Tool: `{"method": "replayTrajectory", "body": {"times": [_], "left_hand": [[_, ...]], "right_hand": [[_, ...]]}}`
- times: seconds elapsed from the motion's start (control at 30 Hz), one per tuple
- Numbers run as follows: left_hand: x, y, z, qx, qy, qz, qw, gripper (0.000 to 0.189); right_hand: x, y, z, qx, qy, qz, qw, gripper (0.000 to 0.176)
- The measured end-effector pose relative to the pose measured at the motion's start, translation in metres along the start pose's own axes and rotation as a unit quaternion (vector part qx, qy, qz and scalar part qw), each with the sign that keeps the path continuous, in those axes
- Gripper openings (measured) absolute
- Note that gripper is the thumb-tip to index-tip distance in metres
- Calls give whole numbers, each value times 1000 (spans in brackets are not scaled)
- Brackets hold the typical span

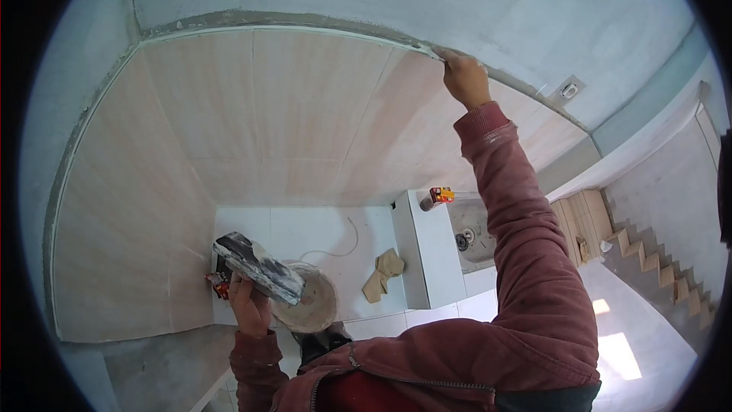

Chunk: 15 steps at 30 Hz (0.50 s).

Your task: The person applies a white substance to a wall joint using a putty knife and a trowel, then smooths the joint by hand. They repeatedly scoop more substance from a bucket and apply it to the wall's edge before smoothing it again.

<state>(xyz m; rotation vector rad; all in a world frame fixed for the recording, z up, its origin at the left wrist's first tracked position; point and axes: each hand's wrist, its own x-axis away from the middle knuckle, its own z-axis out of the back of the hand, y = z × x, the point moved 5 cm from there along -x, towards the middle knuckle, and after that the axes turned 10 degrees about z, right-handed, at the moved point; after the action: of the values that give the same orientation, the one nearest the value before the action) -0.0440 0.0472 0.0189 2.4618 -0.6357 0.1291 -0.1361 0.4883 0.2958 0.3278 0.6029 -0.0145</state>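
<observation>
Nearby, round bucket (326,307), crumpled tan cloth (376,287), sink (479,238) partly behind sleeve (526,221).

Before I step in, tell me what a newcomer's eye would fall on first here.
Likely first, the long red sleeve slanting up the right side, its right hand at the top edge of the wall tiles. Next, low on the left, the left hand gripping a smeared tool partly over a round bucket. Then the stepped edge at far right.
</observation>
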Motion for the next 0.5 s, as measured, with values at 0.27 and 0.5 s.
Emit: {"method": "replayTrajectory", "body": {"times": [0.27,0.5], "left_hand": [[1,0,-1,-1,-6,3,1000,31],[2,3,-3,15,-10,-11,1000,31]], "right_hand": [[-4,-17,-19,34,-17,7,999,34],[-12,-33,-16,17,216,151,964,37]]}}
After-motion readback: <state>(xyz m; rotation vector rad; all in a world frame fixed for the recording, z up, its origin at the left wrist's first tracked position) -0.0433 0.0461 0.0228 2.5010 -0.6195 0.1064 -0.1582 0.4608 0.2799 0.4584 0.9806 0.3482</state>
